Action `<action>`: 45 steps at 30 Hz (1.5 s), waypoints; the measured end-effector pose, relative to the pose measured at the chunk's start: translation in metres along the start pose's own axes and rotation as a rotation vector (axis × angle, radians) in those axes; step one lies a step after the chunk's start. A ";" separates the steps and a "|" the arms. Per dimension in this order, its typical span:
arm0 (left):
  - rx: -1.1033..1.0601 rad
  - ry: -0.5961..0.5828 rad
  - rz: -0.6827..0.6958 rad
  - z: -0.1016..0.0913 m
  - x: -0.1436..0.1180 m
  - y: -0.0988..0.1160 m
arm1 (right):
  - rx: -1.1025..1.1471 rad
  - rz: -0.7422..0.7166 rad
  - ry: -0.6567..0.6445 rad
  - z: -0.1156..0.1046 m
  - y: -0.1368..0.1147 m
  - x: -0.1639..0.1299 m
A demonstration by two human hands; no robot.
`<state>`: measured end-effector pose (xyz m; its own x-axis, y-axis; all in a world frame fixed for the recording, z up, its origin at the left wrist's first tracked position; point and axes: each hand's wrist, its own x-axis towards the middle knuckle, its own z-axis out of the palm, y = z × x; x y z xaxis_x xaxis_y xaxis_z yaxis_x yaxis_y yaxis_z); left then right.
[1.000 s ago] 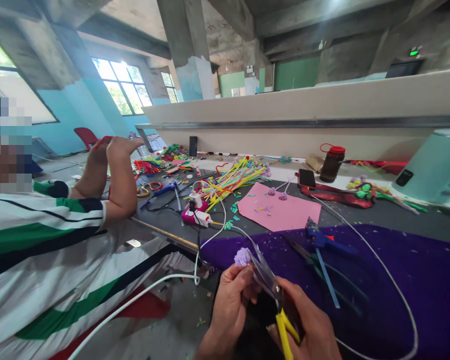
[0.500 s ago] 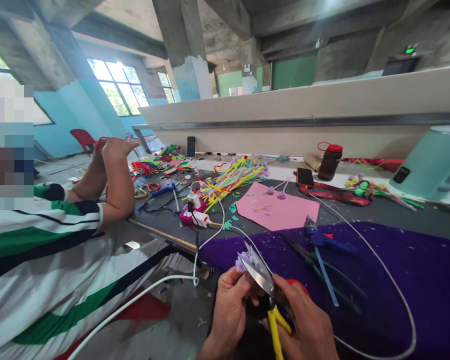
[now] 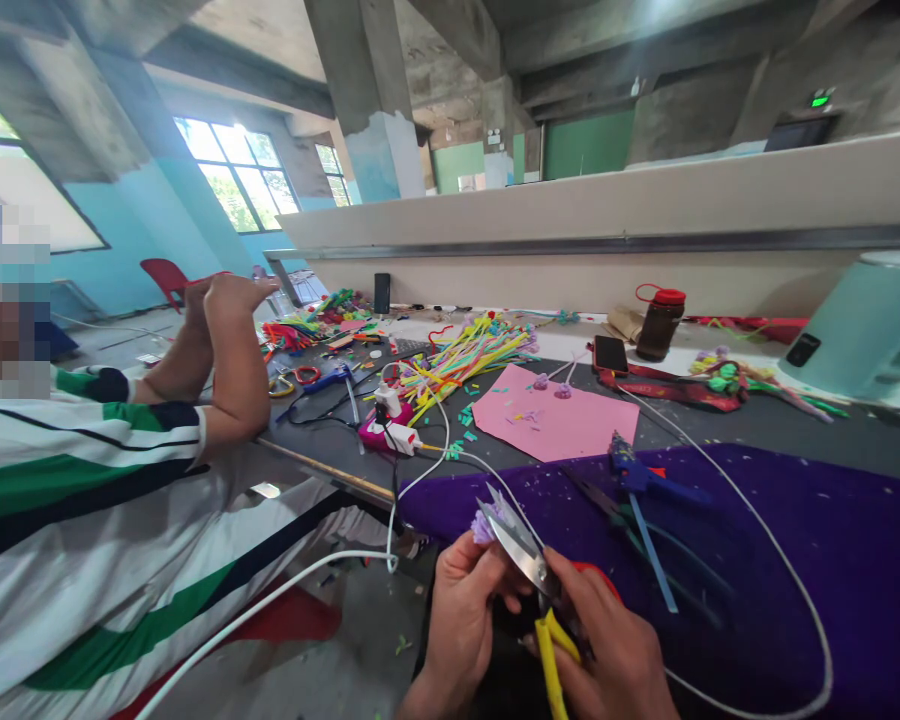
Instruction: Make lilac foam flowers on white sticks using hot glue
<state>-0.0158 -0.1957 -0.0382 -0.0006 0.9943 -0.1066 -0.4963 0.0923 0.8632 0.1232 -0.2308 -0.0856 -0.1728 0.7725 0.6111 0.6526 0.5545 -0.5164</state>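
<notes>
Two hands at work over the near edge of a purple cloth [image 3: 720, 560], the landmark for all entries.

1. Left hand [image 3: 461, 615]: just off the cloth's near-left corner, fingers pinched on a small lilac flower [image 3: 483, 526], raised so the blades can reach it.
2. Right hand [image 3: 607, 650]: beside the left, grip clenched around yellow-handled scissors [image 3: 529, 565]; blades parted, tips touching the flower, apparently for trimming.
3. Blue glue gun [image 3: 634, 475]: lying on the cloth, within reach; its white cable [image 3: 787, 570] loops across the cloth.
4. Pink sheet [image 3: 555, 425]: on the bench just beyond the cloth, strewn with snippets.
5. Bundle of coloured sticks [image 3: 465, 360]: beyond the sheet.
6. Brown bottle [image 3: 660, 325] and phone [image 3: 613, 354]: far side of the bench.
7. Another person in a striped shirt [image 3: 97, 500]: left of the cloth, arms raised.
</notes>
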 end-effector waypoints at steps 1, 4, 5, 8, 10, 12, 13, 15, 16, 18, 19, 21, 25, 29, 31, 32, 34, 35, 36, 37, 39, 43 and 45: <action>0.004 -0.003 0.001 0.000 0.000 0.000 | -0.001 -0.001 -0.002 0.000 0.001 0.000; 0.001 -0.013 0.016 0.000 0.000 0.000 | 0.005 0.000 0.002 0.000 0.003 0.000; 0.000 -0.015 0.022 -0.001 0.000 0.000 | 0.005 -0.010 -0.002 0.000 0.004 0.000; 0.005 -0.017 0.030 -0.001 0.001 -0.001 | -0.001 -0.051 -0.027 -0.001 0.007 0.000; 0.004 -0.011 0.028 -0.001 0.001 -0.001 | 0.002 -0.061 -0.037 -0.001 0.008 -0.001; -0.003 -0.003 0.028 -0.001 0.001 -0.001 | 0.012 -0.046 -0.030 0.000 0.009 -0.002; -0.006 -0.002 0.029 -0.001 0.001 -0.001 | 0.016 -0.044 -0.030 0.000 0.010 -0.003; -0.006 -0.007 0.031 -0.001 0.001 -0.001 | 0.013 -0.039 -0.042 0.000 0.012 -0.004; -0.004 -0.011 0.034 -0.001 0.001 -0.001 | 0.008 -0.050 -0.058 0.000 0.013 -0.004; -0.001 -0.018 0.035 -0.002 0.001 -0.002 | -0.003 -0.070 -0.087 0.000 0.014 -0.004; -0.001 -0.020 0.035 -0.002 0.001 -0.002 | -0.004 -0.076 -0.096 0.000 0.014 -0.004; -0.008 -0.022 0.036 -0.003 0.001 -0.002 | -0.001 -0.061 -0.104 -0.001 0.012 -0.004; -0.039 -0.031 0.039 -0.003 0.001 -0.002 | -0.031 0.064 -0.067 -0.002 0.002 -0.002; -0.071 -0.018 0.031 -0.002 0.001 -0.004 | -0.085 0.099 -0.012 -0.004 -0.003 0.000; -0.107 0.008 0.027 -0.001 0.002 -0.005 | -0.108 0.085 0.008 -0.005 -0.003 0.001; -0.127 0.020 0.022 -0.001 0.002 -0.005 | -0.117 0.064 0.004 -0.006 -0.002 0.001; -0.159 0.034 0.009 -0.001 0.003 -0.005 | -0.126 0.001 -0.023 -0.006 0.000 0.001; -0.168 0.036 0.005 -0.001 0.003 -0.005 | -0.127 -0.020 -0.032 -0.005 0.001 0.000; -0.175 0.038 0.003 -0.001 0.004 -0.006 | -0.125 -0.030 -0.034 -0.005 0.002 0.000; -0.178 0.040 0.004 -0.001 0.004 -0.006 | -0.120 -0.028 -0.030 -0.004 0.003 -0.001; -0.176 0.044 0.013 -0.001 0.004 -0.006 | -0.109 -0.022 -0.018 -0.003 0.003 -0.002; -0.140 0.055 0.037 -0.002 0.003 -0.006 | -0.102 -0.039 -0.040 -0.001 0.003 -0.003; -0.120 0.057 0.050 -0.003 0.003 -0.007 | -0.099 -0.008 -0.027 -0.001 0.002 -0.003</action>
<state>-0.0146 -0.1933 -0.0456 -0.0756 0.9925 -0.0956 -0.5950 0.0320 0.8031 0.1256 -0.2323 -0.0884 -0.1975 0.7770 0.5977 0.7203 0.5286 -0.4491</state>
